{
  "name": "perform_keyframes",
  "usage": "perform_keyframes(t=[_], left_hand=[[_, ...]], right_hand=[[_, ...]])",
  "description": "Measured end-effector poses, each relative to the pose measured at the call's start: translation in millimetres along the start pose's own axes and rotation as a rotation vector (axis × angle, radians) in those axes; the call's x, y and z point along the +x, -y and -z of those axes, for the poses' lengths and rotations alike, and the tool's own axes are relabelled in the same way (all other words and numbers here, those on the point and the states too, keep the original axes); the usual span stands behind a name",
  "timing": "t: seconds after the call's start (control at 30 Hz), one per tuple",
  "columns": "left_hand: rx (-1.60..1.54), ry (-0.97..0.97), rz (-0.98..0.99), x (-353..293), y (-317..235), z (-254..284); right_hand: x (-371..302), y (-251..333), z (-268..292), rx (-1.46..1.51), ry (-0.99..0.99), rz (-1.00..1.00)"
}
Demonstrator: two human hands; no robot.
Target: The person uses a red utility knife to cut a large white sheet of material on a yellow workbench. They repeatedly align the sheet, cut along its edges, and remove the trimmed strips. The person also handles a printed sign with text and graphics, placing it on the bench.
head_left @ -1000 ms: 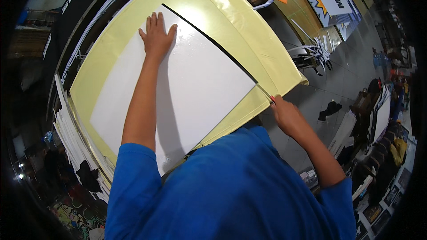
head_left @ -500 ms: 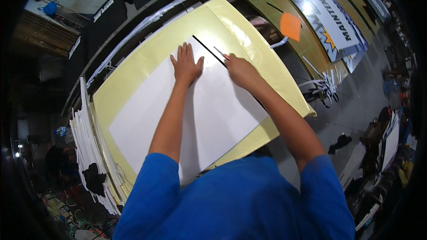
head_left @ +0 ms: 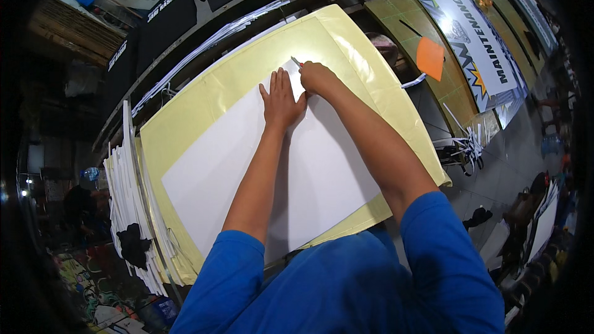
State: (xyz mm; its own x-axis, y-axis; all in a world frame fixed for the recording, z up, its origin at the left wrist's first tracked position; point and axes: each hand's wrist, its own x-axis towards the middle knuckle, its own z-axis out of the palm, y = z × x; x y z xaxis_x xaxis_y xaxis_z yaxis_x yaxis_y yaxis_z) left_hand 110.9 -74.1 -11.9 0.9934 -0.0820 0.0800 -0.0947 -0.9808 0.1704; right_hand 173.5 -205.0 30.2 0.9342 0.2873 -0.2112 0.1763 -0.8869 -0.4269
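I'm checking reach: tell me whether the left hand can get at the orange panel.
Probably not: the right hand lies between the left hand, resting on the white sheet, and the orange panel.

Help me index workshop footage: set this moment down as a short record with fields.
Left hand: left hand laid palm down on a white sheet
Right hand: right hand gripping a slim bladed tool with red on it
Tool position: near the sheet's far corner
Beneath the sheet: yellow covering
Off to the left: white strips
Off to the right: orange piece
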Motion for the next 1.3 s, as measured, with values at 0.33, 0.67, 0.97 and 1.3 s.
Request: perform_keyframes(t=[0.33, 0.67, 0.97, 1.3], left_hand=[[-0.011, -0.040, -0.045, 4, 1, -5], [0.008, -0.089, -0.064, 3, 0, -8], [0.045, -0.134, -0.048, -1, 4, -5], [0.044, -0.255, -0.187, -67, -30, 13]], right_hand=[[-82, -42, -8, 0.163, -0.010, -0.057], [-371, -99, 3, 0.179, 0.177, -0.356], [-439, -150, 55, 0.170, -0.291, -0.457], [-307, -330, 74, -0.172, -0.555, -0.349]])
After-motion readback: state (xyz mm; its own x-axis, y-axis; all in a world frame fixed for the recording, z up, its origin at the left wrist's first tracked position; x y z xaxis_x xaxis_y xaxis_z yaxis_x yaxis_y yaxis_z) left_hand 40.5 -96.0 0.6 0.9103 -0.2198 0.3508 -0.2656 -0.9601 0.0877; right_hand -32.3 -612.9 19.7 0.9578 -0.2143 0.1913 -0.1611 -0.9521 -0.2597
